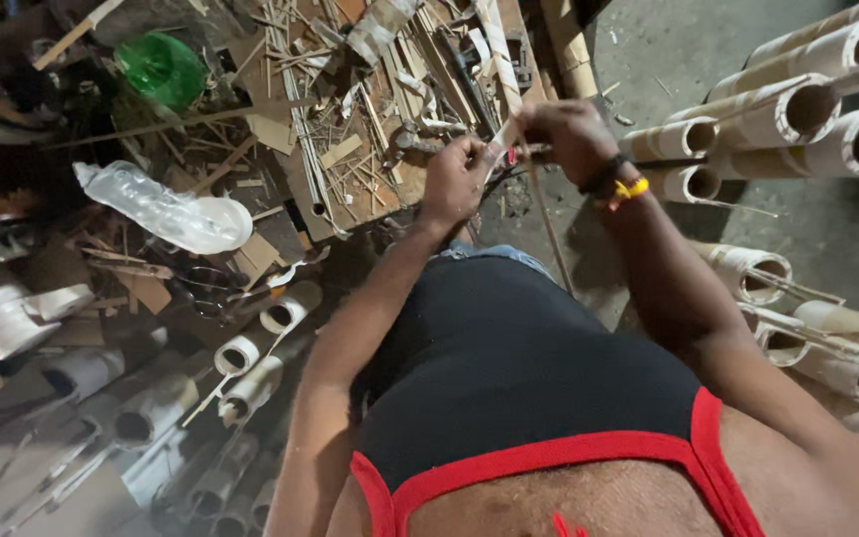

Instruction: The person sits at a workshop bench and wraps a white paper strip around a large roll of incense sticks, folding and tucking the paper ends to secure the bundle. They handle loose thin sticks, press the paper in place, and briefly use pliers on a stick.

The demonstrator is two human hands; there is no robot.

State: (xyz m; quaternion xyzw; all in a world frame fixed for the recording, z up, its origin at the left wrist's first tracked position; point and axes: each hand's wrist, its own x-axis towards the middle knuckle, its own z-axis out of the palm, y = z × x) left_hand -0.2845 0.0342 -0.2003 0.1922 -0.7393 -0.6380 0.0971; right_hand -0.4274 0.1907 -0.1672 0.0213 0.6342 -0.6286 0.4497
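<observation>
Far centre, over scrap wood: thin bamboo strip (pixel 552 237) was gripped by both hands.
Left hand (pixel 454 181) and right hand (pixel 571 137) were clenched on it; paper tubes (pixel 797 111) lay right.

Black sleeveless vest (pixel 509 368) w/ red trim, bare arms, black wristband (pixel 603 177) w/ yellow-orange bit on rt wrist.

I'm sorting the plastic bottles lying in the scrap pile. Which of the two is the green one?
The green bottle lies at the top left among the wood scraps. The other, a clear crumpled bottle, lies below it, nearer the paper tubes.
</observation>
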